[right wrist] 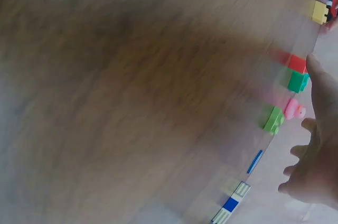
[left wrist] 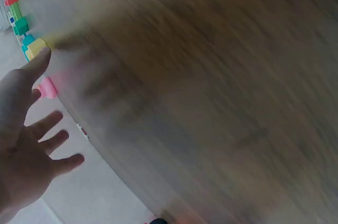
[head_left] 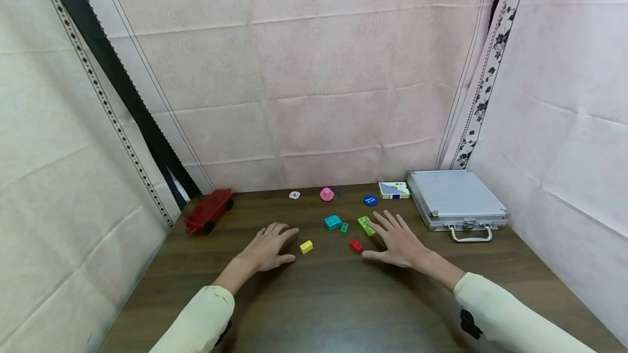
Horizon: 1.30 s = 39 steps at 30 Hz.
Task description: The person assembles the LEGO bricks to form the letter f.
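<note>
My left hand (head_left: 267, 248) hovers over the table, fingers spread, just left of a yellow toy brick (head_left: 306, 247). Nothing is in its grasp. In the left wrist view its thumb overlaps the yellow brick (left wrist: 37, 48). On the other side, my right hand (head_left: 394, 244) is held palm down with fingers apart and holds nothing. A red brick (head_left: 356, 245) lies by its thumb, and its index fingertip is close to a lime green brick (head_left: 366, 226). Between the hands, farther back, are a turquoise brick (head_left: 333, 222) and a small green brick (head_left: 344, 227).
Behind the bricks lie a pink toy (head_left: 326, 194), a white flower-shaped piece (head_left: 294, 195), a blue round badge (head_left: 370, 200) and a small patterned box (head_left: 394, 190). A silver case (head_left: 458, 200) stands at right, a red wheeled toy (head_left: 210, 211) at left. Pale cloth (head_left: 314, 97) hangs around the table.
</note>
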{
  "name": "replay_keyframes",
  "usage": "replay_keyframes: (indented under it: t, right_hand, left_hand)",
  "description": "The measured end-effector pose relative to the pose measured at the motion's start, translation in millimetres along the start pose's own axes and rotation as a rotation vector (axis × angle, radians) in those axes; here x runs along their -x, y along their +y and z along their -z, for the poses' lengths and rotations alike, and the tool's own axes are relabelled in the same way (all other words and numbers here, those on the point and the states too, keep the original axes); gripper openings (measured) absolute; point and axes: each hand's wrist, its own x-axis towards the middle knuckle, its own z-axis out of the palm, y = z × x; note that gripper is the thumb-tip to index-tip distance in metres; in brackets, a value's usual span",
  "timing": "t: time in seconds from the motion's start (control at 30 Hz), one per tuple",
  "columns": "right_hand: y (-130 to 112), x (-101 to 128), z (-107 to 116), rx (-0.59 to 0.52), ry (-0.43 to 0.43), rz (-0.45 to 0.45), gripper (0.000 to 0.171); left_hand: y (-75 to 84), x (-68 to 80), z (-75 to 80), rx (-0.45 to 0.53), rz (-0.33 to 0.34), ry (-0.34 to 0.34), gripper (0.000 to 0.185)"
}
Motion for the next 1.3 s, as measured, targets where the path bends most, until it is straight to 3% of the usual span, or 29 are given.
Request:
replay_keyframes:
  t: [0.4,0.6,0.77,0.97,1.3]
  right_hand:
    - [-14.6,-12.8,0.6,-0.191,-0.054,0.192,0.069]
    - [-14.0,-18.4,-4.2,-0.199,-0.068,0.248,0.057]
    - [-14.3,-21.0,-6.9,-0.179,-0.089,0.246,0.045]
    - [-13.9,-21.4,-7.5,-0.22,-0.088,0.22,0.034]
    - [-21.0,-25.8,-11.4,-0.25,-0.137,0.058,0.03]
  left_hand:
    - [3.6,-13.6,-4.5,0.301,-0.071,-0.047,0.052]
    - [3.4,-21.5,-11.7,0.401,-0.115,-0.029,0.046]
    - [5.3,-27.1,-16.9,0.419,-0.121,0.009,0.039]
    - [12.6,-33.3,-22.0,0.453,-0.078,0.046,0.031]
    - [29.4,-44.1,-30.6,0.494,-0.032,0.034,0.027]
